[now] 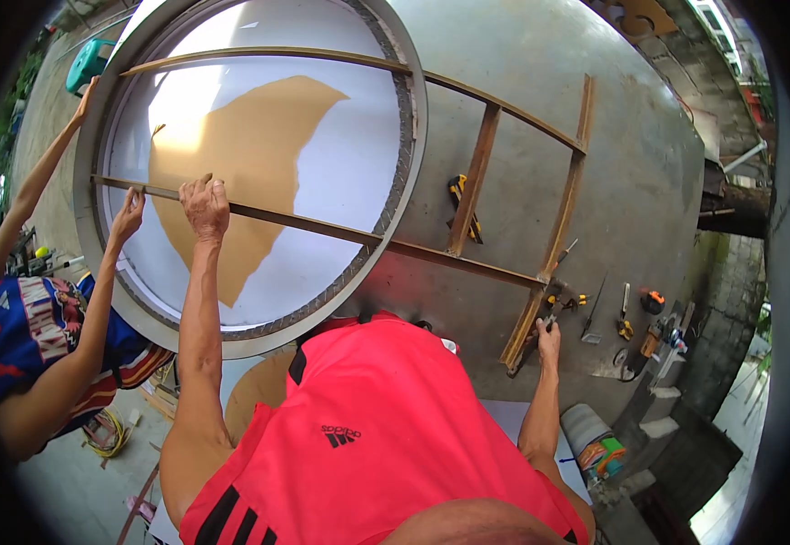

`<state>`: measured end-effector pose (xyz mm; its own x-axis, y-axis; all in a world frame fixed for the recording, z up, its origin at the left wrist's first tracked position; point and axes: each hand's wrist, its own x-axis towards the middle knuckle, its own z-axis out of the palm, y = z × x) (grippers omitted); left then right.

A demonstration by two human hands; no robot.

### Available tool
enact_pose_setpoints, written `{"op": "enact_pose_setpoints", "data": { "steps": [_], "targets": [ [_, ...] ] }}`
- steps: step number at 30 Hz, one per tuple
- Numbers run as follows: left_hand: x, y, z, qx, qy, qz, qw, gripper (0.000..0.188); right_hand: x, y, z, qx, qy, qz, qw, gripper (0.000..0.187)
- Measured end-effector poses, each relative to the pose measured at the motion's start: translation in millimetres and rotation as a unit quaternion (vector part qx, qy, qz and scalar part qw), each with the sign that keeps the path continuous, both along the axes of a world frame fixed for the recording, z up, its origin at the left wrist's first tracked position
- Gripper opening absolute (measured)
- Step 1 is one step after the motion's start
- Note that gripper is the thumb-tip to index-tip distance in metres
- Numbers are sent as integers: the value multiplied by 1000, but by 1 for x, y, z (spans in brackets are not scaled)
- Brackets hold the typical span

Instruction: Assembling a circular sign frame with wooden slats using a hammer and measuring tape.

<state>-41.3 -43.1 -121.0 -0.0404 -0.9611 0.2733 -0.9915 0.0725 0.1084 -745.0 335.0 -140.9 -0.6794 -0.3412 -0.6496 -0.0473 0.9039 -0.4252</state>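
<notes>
A rust-brown steel bar frame (pixel 467 265) lies with its long bars across a large round metal ring (pixel 406 195). Inside the ring is a white sheet with a torn brown paper piece (pixel 240 136) on it. My left hand (pixel 204 207) is closed around the nearer long bar, over the ring. At the frame's right end, my right hand (pixel 548 341) is closed beside the crossbar (pixel 566 204); a small dark piece shows at its fingertips, its kind unclear. Another person's hand (pixel 129 214) pinches the same long bar, left of mine, and their other hand (pixel 84 102) is at the ring's far-left edge.
A grey metal tabletop (pixel 631 182) carries the frame. A yellow-and-black tool (pixel 457 191) lies by the inner crossbar. Farther right are yellow-handled pliers (pixel 579 300), an orange-and-black tape measure (pixel 653 302) and an angle grinder (pixel 638 361). The other person stands close on my left.
</notes>
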Motion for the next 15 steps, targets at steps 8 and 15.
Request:
{"op": "enact_pose_setpoints", "data": {
  "steps": [8,15],
  "targets": [
    [-1,-7,10,92,-24,-2,995,37,-3,-1,1,-20,-12,14,1000,28],
    [-54,-24,40,127,65,78,987,40,-10,4,-10,-44,-22,19,999,26]
  ]
}}
